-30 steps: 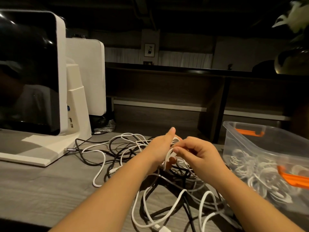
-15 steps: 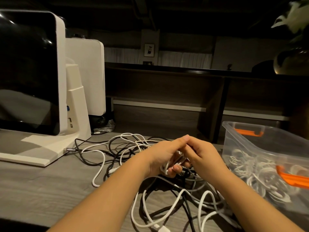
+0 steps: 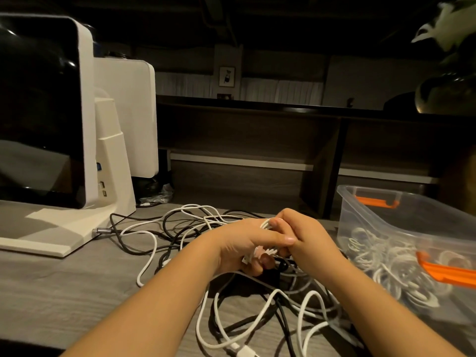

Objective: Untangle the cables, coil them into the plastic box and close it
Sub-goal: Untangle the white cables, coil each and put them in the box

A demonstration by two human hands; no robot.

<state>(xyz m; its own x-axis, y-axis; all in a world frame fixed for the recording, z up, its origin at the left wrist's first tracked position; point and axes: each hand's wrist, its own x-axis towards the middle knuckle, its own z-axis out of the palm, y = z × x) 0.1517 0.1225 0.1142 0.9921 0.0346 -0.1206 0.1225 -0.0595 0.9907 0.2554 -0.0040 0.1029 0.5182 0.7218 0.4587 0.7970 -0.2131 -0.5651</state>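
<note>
A tangle of white and black cables [image 3: 195, 228] is spread over the grey wooden table [image 3: 51, 292]. My left hand [image 3: 244, 243] grips a small coil of white cable [image 3: 265, 253], its fingers curled round the loops. My right hand [image 3: 306, 238] pinches the same coil from the right, pressed against the left thumb. More loose cable [image 3: 257, 320] trails under my wrists toward the near edge. A clear plastic box [image 3: 365, 212] with orange latches stands at the right, open, with several coiled white cables [image 3: 391, 264] inside.
A white monitor on a stand [image 3: 64, 124] occupies the left of the table, with a plugged-in connector [image 3: 100, 230] at its base. A dark shelf unit [image 3: 257, 140] runs behind the table. A plant [image 3: 448, 27] hangs at the top right.
My left thumb has come down over the coil and both hands have closed together on it. They have shifted slightly right, toward the box.
</note>
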